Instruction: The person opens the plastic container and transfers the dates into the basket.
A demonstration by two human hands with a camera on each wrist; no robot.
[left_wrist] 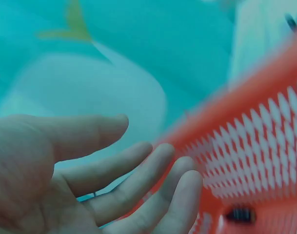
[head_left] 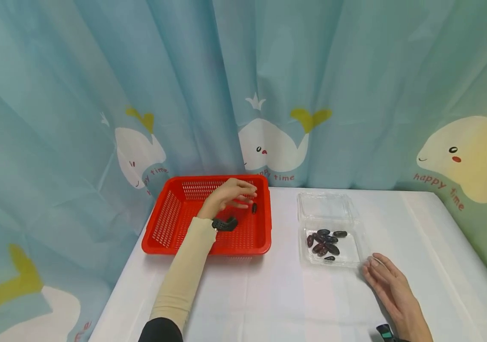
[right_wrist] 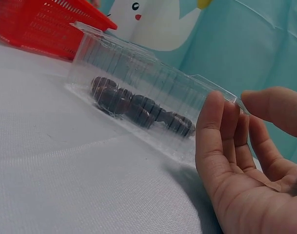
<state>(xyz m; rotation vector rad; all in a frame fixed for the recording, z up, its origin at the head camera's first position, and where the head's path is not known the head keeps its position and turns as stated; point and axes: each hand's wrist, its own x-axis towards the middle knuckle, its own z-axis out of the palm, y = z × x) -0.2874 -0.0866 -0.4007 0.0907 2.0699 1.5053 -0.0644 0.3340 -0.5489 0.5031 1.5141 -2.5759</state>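
- Left hand (head_left: 229,195) up over the red basket (head_left: 170,223), fingers spread and relaxed, palm empty, gripping nothing. Same story in the left wrist view: fingers (left_wrist: 138,180) loosely extended, nothing between them.
- Single dark date (head_left: 254,208) lying on the basket floor near the right wall, just below the left fingertips and not touching them. Also visible as a blurry dark blob (left_wrist: 240,214) through the mesh in the left wrist view.
- Right hand (head_left: 390,285) flat-ish on the white table (head_left: 269,294), palm down, fingers straight and together, fingertips just beside the near right corner of the clear clamshell box (head_left: 346,259). From the right wrist view, thumb and fingers (right_wrist: 221,131) right up against the box's edge, not curled around it; actual contact hard to call.
- Count: one basket, one clamshell box with lid folded open toward the curtain, one date in the basket, roughly seven dates (head_left: 326,242) clustered in the box (a few overlap, so not totally sure of the number).
- Left arm in a beige sleeve (head_left: 183,275) stretched forward from the bottom edge, wrist bent so the hand droops over the basket, black wrist-camera strap (head_left: 224,223) at the cuff.
- Right forearm coming in from the bottom right corner, angled toward the box.
- Whale-print teal curtain (head_left: 269,95) hanging behind everything.
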